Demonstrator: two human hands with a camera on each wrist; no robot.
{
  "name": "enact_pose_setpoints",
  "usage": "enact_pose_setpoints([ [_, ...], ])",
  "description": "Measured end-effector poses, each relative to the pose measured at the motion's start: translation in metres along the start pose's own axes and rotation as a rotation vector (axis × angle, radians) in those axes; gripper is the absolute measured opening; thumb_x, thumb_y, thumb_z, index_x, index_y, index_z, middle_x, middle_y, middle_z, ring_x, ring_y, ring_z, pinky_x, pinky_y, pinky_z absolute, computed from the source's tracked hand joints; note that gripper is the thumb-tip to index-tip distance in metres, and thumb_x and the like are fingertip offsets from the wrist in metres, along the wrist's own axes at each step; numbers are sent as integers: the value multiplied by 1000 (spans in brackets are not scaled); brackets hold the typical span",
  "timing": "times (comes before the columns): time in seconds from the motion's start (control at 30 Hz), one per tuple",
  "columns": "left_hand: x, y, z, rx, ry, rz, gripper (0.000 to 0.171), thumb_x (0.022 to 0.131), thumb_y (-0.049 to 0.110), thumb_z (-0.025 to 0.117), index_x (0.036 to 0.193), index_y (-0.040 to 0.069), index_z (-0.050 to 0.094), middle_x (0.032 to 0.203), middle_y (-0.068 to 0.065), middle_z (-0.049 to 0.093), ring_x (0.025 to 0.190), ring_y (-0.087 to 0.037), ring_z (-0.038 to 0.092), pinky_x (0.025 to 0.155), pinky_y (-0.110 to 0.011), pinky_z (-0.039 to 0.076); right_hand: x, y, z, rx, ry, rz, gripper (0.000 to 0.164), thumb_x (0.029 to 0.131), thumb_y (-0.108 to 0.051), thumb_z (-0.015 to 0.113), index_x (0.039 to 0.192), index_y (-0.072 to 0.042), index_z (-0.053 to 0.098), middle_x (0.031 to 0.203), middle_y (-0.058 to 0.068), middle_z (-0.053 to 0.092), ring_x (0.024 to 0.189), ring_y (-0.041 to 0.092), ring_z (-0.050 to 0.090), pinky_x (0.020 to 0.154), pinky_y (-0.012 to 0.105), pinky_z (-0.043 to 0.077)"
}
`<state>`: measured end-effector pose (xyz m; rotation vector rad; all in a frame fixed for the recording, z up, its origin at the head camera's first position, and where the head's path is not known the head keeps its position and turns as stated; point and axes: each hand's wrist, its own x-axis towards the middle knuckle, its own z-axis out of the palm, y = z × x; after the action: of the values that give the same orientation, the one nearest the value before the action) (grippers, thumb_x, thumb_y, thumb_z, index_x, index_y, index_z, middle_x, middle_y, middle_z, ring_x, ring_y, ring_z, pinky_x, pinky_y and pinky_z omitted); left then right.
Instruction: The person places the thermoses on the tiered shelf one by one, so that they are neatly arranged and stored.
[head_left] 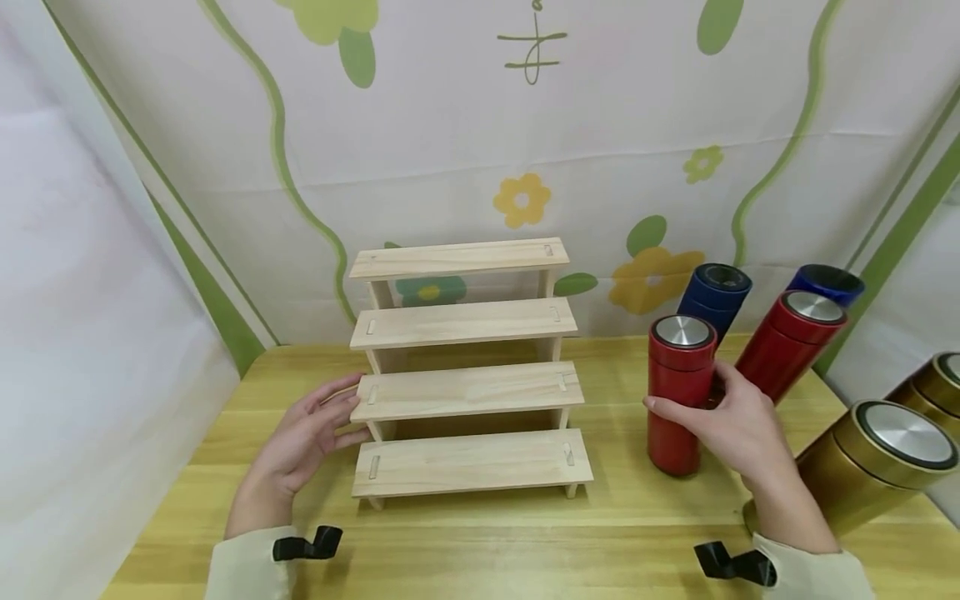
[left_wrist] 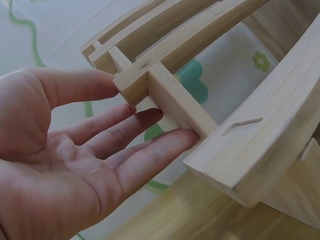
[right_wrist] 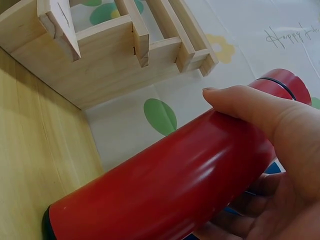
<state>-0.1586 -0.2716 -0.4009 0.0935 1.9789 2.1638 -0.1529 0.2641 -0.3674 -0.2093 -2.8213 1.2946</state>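
Note:
A four-step pale wooden rack (head_left: 465, 392) stands on the table, its shelves bare. My left hand (head_left: 311, 437) is at its left side by the third shelf from the top. In the left wrist view, the thumb (left_wrist: 85, 86) meets a shelf's end while the loosely extended fingers (left_wrist: 155, 155) reach the side panel. To the right of the rack, my right hand (head_left: 738, 421) grips an upright red thermos (head_left: 675, 446) with a silver-topped lid. Its thumb (right_wrist: 240, 102) lies across the red body, with the other fingers around the far side and partly hidden.
Behind the held thermos stand a dark blue thermos (head_left: 716, 292), a second red thermos (head_left: 787, 346) and a bright blue one (head_left: 828, 282). Two gold thermoses (head_left: 862, 471) stand at the right, near my right forearm. A flowered cloth (head_left: 450, 125) hangs behind the wooden table (head_left: 465, 550).

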Motion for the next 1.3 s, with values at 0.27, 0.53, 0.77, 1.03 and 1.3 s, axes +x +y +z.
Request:
enact_pose_setpoints([
  [0.27,-2,-1,-1,-33,-3,14,47,112,14,57,156,3,44,131,11,73,123,-8,71,99,-40,64,0,-2,6,-16,104,-5,93,88,-61,84,156,-7,50,144,28,63,123,43,62,88,48,57],
  [0.53,-2,0,0,-27,-3,21,51,112,14,56,159,-2,40,130,11,74,123,-8,72,97,-40,65,-4,-7,10,-6,196,-19,82,87,-62,84,145,-9,61,133,22,71,113,34,65,76,29,53],
  [0.77,-1,0,0,-34,-1,28,46,112,13,56,155,2,45,130,10,74,122,-8,72,97,-40,65,-12,-18,4,146,334,3,63,85,-50,91,136,-20,68,115,-9,71,97,6,63,75,13,52],
  [1.03,2,-3,-1,-31,-11,22,45,113,15,56,155,3,45,131,11,73,124,-8,71,98,-40,64,-23,-31,-1,318,460,-17,56,85,-31,95,136,-24,72,107,-22,72,95,6,67,73,10,55],
  [1.3,0,-2,-2,-27,-8,22,49,113,15,56,157,0,42,132,11,73,124,-8,71,98,-41,65,-26,-38,2,349,446,-25,59,86,-28,94,140,-24,69,113,-20,72,96,8,66,75,10,56],
])
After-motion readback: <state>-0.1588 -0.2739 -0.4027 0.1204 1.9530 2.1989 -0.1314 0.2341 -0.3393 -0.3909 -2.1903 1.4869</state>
